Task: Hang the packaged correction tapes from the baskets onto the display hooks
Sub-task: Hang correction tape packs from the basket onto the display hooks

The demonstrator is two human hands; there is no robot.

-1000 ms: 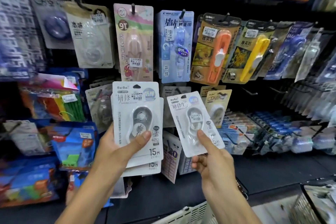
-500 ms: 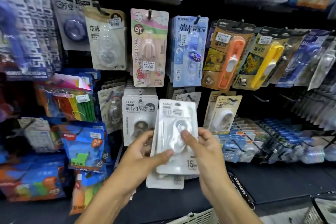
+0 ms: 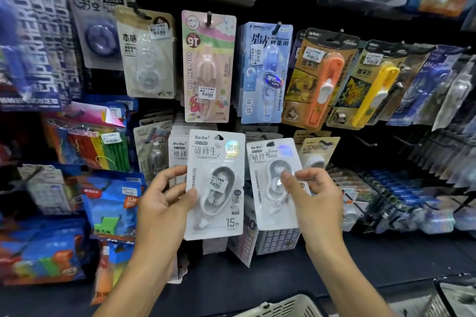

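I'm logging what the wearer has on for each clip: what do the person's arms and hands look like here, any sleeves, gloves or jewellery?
Both forearms are bare as far as the frame shows, with no sleeve in view. The left hand and the right hand wear no gloves. No ring, watch or bracelet shows on either hand or wrist, and no marks stand out. The fingernails look short and unpainted.

A dark display wall (image 3: 304,10) is carrying rows of hooks (image 3: 363,142) with carded packs hanging from them: a pink pack (image 3: 208,67), a blue pack (image 3: 265,73), an orange pack (image 3: 318,80) and a yellow pack (image 3: 365,85) are hanging side by side
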